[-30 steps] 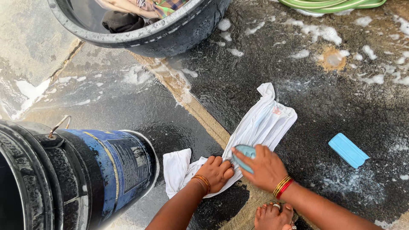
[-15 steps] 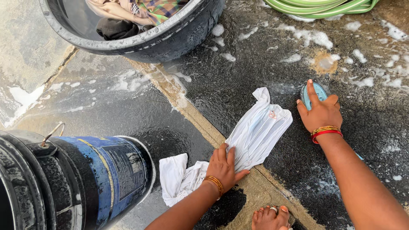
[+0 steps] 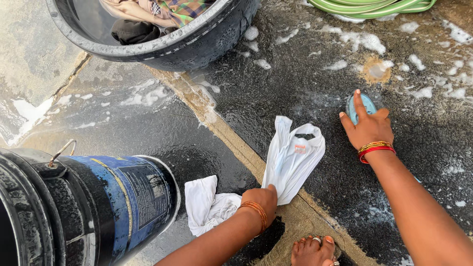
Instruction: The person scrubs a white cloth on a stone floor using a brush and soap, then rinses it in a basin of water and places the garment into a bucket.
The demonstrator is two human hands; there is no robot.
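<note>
The left hand (image 3: 261,199) presses flat on the lower edge of a white cloth (image 3: 290,157) spread on the wet ground (image 3: 305,83), fingers loosely curled over the fabric rather than clamped on it. The cloth's bunched end (image 3: 207,204) trails off toward 9 o'clock of that hand, lying just beside a blue bucket (image 3: 118,202) tipped on its side. The right hand (image 3: 369,128) is well apart from the left, out at about 2 o'clock from it, its fingers spread and closed over a light blue scrubbing brush (image 3: 358,106) that sits on the ground; only the brush's rounded top shows past the fingertips. Both wrists carry bangles, orange on the left, gold and red on the right. A bare foot (image 3: 313,251) with toe rings stands at 5 o'clock of the left hand, on a pale strip that runs diagonally across the dark ground. Patches of soap foam (image 3: 359,42) lie scattered toward 12 o'clock. At 11 o'clock a big dark basin (image 3: 197,47) holds a heap of clothes (image 3: 162,10), and a coiled green hose (image 3: 374,6) lies at the top edge, at 1 o'clock
</note>
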